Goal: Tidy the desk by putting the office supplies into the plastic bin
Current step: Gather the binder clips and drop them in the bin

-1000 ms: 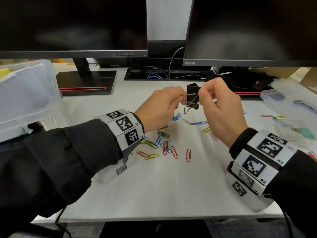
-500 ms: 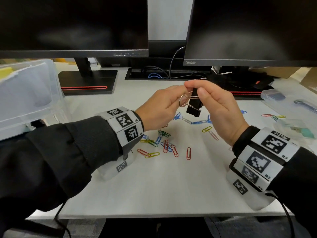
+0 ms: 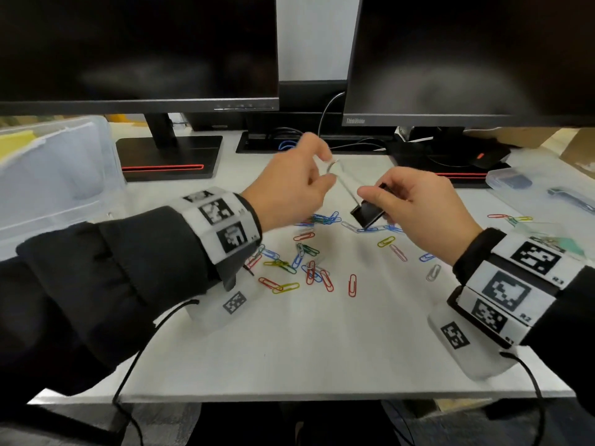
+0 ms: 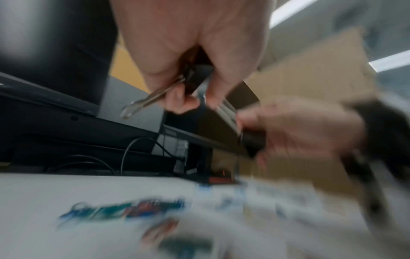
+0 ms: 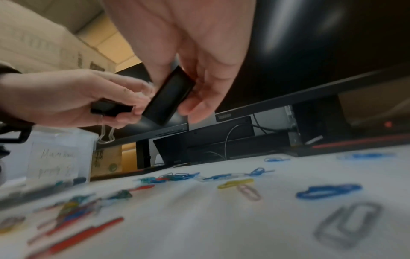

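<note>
Two binder clips are being held above the desk [image 3: 289, 349]: the right hand [image 3: 425, 210] is pinching one clip [image 3: 367, 214] by its black body, the left hand [image 3: 289, 188] is gripping another clip [image 5: 111, 108]. Paper clips [image 3: 309, 268] are lying scattered below; the bin [image 3: 54, 175] is sitting far left.

Black binder clip [image 3: 367, 212] tilted at frame centre, wire handle up-left; coloured paper clips [image 3: 309, 268] scattered below; clear plastic bin [image 3: 58, 175] far left.

Even indoor light, ceiling strips [image 4: 392, 61] seen in left wrist view, soft glare on monitors [image 3: 467, 56], wrist views motion-blurred, edges bent by wide lenses.
</note>
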### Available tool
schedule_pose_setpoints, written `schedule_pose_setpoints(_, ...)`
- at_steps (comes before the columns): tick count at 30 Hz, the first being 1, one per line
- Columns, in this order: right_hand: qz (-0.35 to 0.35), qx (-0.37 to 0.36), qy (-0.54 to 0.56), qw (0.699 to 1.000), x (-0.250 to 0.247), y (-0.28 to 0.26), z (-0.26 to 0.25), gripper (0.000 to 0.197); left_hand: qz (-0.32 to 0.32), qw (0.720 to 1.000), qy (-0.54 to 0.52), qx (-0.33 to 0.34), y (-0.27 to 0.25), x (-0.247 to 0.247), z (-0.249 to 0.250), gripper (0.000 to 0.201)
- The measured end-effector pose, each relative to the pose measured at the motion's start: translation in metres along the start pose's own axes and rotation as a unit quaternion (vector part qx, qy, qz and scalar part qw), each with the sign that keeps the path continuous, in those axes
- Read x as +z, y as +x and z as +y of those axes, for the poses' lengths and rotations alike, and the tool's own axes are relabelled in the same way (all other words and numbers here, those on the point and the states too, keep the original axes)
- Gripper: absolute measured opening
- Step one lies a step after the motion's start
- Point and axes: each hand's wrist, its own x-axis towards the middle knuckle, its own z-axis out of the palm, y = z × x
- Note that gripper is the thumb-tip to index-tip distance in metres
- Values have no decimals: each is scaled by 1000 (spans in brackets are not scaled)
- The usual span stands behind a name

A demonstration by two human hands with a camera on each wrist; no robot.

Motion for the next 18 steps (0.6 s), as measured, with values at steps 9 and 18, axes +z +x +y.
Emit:
schedule_pose_setpoints(9,-124,182,361,906,7,-1,-15,17,-70,993,-96,25,-1,-21,46,36)
schedule_pose_setpoints(18,-248,180,475,825,2,-8,-24,25,-141,980,-8,139,-22,12,32,67)
